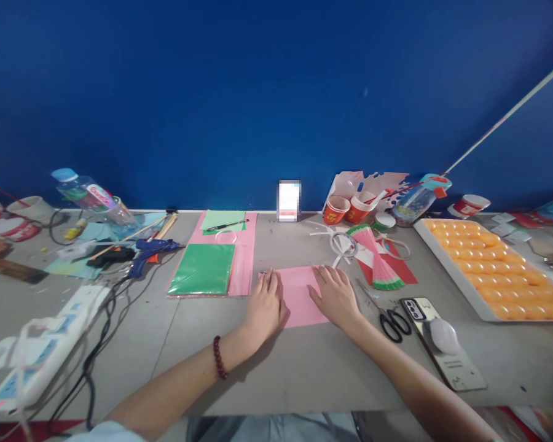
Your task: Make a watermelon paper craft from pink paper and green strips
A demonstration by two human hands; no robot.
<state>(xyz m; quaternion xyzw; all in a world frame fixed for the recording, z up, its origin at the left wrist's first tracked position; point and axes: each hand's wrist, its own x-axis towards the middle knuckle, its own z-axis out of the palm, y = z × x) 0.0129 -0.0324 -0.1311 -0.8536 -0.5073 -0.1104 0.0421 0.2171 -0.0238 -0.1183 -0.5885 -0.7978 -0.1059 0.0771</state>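
Note:
A pink paper sheet [298,294] lies flat on the grey table [276,368] in front of me. My left hand [265,307] rests on its left edge, fingers stretched out flat and pointing away. My right hand [335,298] presses on the sheet's right part, fingers also flat and together. A dark red bead bracelet [219,357] is on my left wrist. Neither hand holds anything.
Black-handled scissors [389,316] and a phone [435,337] lie right of my right hand. A tray of orange balls [498,267] sits far right. Green and pink sheets [212,267], a blue glue gun [152,252], a power strip [41,350], red paper cups [348,210] and a folded fan [373,255] are around.

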